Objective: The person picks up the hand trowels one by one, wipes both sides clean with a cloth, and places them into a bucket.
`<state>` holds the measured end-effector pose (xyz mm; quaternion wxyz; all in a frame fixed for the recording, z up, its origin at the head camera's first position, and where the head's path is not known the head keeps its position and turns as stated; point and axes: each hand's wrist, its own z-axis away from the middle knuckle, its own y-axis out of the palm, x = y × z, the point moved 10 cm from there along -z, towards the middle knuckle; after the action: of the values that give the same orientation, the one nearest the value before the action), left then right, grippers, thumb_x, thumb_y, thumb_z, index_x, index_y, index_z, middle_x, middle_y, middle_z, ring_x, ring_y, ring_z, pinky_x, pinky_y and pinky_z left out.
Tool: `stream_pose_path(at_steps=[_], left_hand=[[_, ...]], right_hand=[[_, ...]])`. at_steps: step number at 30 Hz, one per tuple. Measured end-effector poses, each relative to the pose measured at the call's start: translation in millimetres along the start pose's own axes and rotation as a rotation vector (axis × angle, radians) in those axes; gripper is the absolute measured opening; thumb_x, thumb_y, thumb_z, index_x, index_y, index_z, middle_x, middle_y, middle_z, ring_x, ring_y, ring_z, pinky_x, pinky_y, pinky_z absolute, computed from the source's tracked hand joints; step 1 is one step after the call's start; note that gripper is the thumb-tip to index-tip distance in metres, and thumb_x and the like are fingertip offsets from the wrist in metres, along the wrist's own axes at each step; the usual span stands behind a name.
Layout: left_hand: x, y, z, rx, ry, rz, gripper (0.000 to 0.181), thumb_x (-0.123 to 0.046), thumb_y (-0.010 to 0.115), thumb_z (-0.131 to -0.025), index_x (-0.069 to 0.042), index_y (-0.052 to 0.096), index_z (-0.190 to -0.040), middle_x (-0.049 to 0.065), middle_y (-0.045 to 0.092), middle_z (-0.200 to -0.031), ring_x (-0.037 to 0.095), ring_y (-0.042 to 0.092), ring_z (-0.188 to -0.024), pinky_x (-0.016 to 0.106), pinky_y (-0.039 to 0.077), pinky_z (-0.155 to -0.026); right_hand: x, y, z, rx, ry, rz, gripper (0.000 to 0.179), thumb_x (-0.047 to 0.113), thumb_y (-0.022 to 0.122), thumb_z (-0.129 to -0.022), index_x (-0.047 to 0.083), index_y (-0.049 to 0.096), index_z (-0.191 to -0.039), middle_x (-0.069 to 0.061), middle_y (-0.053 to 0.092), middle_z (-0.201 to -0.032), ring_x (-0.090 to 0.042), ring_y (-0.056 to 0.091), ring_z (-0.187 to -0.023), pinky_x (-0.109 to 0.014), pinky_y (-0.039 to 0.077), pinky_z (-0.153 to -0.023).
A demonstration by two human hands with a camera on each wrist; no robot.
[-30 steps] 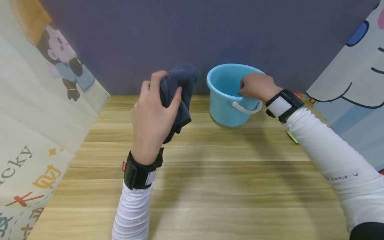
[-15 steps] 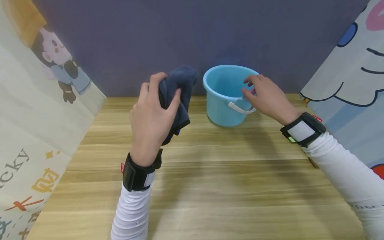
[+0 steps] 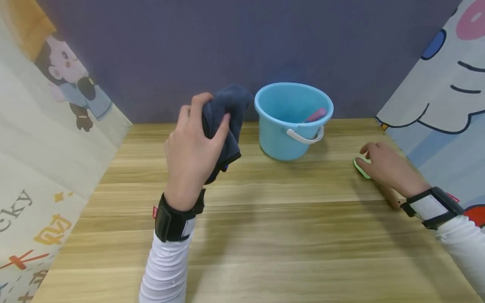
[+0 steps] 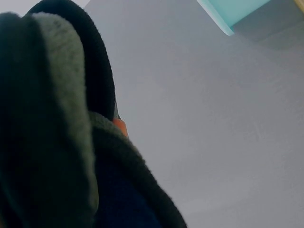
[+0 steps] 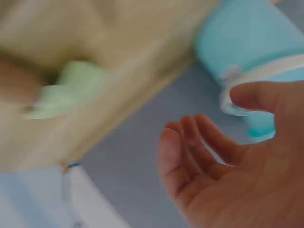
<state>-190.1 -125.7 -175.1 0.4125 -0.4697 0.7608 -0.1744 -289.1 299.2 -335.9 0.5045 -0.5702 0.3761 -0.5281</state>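
Observation:
My left hand (image 3: 193, 147) grips a folded dark blue cloth (image 3: 231, 109) with black edging, held up left of the bucket. In the left wrist view the cloth (image 4: 52, 118) fills the left side, hiding most of the fingers. Over at the right side of the table, my right hand (image 3: 392, 168) has loosely bent fingers with nothing between them. Below it lies a light green object (image 3: 361, 167), partly covered by the hand, with a brown bar-like piece (image 3: 388, 195) showing beside it. The right wrist view shows the green object (image 5: 71, 90) blurred, apart from the fingers.
A light blue bucket (image 3: 282, 141) with a white handle (image 3: 303, 138) stands at the back of the wooden table (image 3: 288, 235). A pink rod-like end (image 3: 316, 114) leans inside it. A dark panel (image 3: 189, 50) rises behind, and printed curtains flank both sides.
My right hand has left the bucket and moved right and nearer, over the green object. The pink item now shows in the bucket. My left hand still holds the cloth in place.

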Motion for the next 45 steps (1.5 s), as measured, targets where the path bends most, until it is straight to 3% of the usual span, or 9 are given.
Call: stream_pose_path(at_steps=[5, 8, 13, 16, 29, 36, 40, 42, 45], left_hand=[[-2.6, 2.0, -0.2, 0.013, 0.005, 0.0, 0.049, -0.049, 0.056, -0.101, -0.024, 0.049, -0.142, 0.016, 0.062, -0.113, 0.033, 0.057, -0.062, 0.042, 0.046, -0.055], [-3.8, 2.8, -0.1, 0.011, 0.013, 0.004, 0.049, -0.049, 0.057, -0.101, -0.023, 0.049, -0.142, 0.016, 0.061, -0.113, 0.032, 0.057, -0.061, 0.042, 0.046, -0.055], [-4.1, 3.1, 0.5, 0.006, 0.016, 0.007, 0.049, -0.049, 0.057, -0.101, -0.023, 0.049, -0.141, 0.016, 0.062, -0.112, 0.032, 0.057, -0.061, 0.042, 0.046, -0.055], [-3.6, 3.4, 0.7, 0.011, 0.012, 0.008, 0.049, -0.049, 0.057, -0.101, -0.023, 0.049, -0.142, 0.017, 0.062, -0.112, 0.033, 0.057, -0.061, 0.042, 0.047, -0.056], [-4.2, 4.5, 1.3, 0.009, 0.012, 0.003, 0.049, -0.049, 0.057, -0.101, -0.023, 0.05, -0.141, 0.016, 0.062, -0.112, 0.033, 0.057, -0.06, 0.042, 0.047, -0.055], [-5.4, 3.8, 2.4, 0.004, 0.018, 0.008, 0.048, -0.049, 0.057, -0.101, -0.023, 0.05, -0.141, 0.016, 0.062, -0.111, 0.033, 0.057, -0.06, 0.042, 0.046, -0.055], [-6.4, 3.0, 3.3, 0.005, 0.018, 0.011, 0.048, -0.048, 0.057, -0.101, -0.023, 0.05, -0.141, 0.016, 0.061, -0.111, 0.033, 0.056, -0.061, 0.042, 0.046, -0.055], [-6.7, 3.5, 3.1, 0.007, 0.018, 0.013, 0.049, -0.048, 0.058, -0.101, -0.023, 0.05, -0.141, 0.016, 0.062, -0.111, 0.032, 0.056, -0.06, 0.042, 0.046, -0.054], [-6.6, 3.6, 3.0, 0.011, 0.017, 0.016, 0.049, -0.048, 0.057, -0.101, -0.022, 0.05, -0.141, 0.016, 0.062, -0.111, 0.033, 0.057, -0.061, 0.042, 0.046, -0.055]], right_hand=[[-48.8, 26.3, 16.4, 0.071, 0.066, 0.037, 0.063, 0.034, 0.052, -0.105, -0.024, 0.045, -0.128, -0.047, 0.051, -0.119, -0.048, 0.063, -0.09, -0.056, 0.051, -0.074], [-65.9, 39.1, 23.4, 0.1, 0.094, 0.005, 0.061, 0.035, 0.054, -0.103, -0.025, 0.051, -0.113, -0.04, 0.057, -0.098, -0.036, 0.061, -0.071, -0.047, 0.05, -0.064], [-77.5, 55.2, 27.8, 0.108, 0.106, -0.049, 0.051, 0.039, 0.049, -0.105, 0.005, 0.05, -0.067, -0.008, 0.046, -0.064, -0.02, 0.045, -0.056, -0.032, 0.035, -0.054], [-80.1, 61.9, 29.8, 0.104, 0.078, -0.058, 0.05, 0.034, 0.047, -0.106, 0.014, 0.042, -0.061, 0.001, 0.039, -0.059, -0.016, 0.041, -0.054, -0.03, 0.032, -0.055], [-85.4, 67.0, 37.6, 0.058, 0.084, -0.126, 0.041, 0.024, 0.034, -0.11, 0.006, 0.039, -0.073, -0.007, 0.039, -0.067, -0.019, 0.04, -0.057, -0.032, 0.032, -0.056], [-78.6, 57.6, 50.8, 0.018, 0.136, -0.224, 0.045, 0.034, 0.024, -0.11, 0.005, 0.027, -0.076, -0.007, 0.033, -0.07, -0.017, 0.034, -0.057, -0.032, 0.03, -0.056], [-68.2, 46.2, 61.7, -0.05, 0.152, -0.233, 0.05, 0.031, 0.038, -0.109, -0.018, 0.043, -0.104, -0.016, 0.045, -0.076, -0.021, 0.044, -0.062, -0.032, 0.035, -0.053], [-61.6, 41.5, 66.5, -0.086, 0.168, -0.247, 0.057, 0.033, 0.043, -0.108, -0.021, 0.038, -0.124, -0.025, 0.052, -0.088, -0.023, 0.049, -0.066, -0.033, 0.038, -0.053], [-47.3, 34.3, 73.9, -0.146, 0.164, -0.272, 0.063, 0.038, 0.048, -0.107, -0.019, 0.034, -0.129, -0.03, 0.053, -0.098, -0.022, 0.05, -0.065, -0.032, 0.039, -0.05]])
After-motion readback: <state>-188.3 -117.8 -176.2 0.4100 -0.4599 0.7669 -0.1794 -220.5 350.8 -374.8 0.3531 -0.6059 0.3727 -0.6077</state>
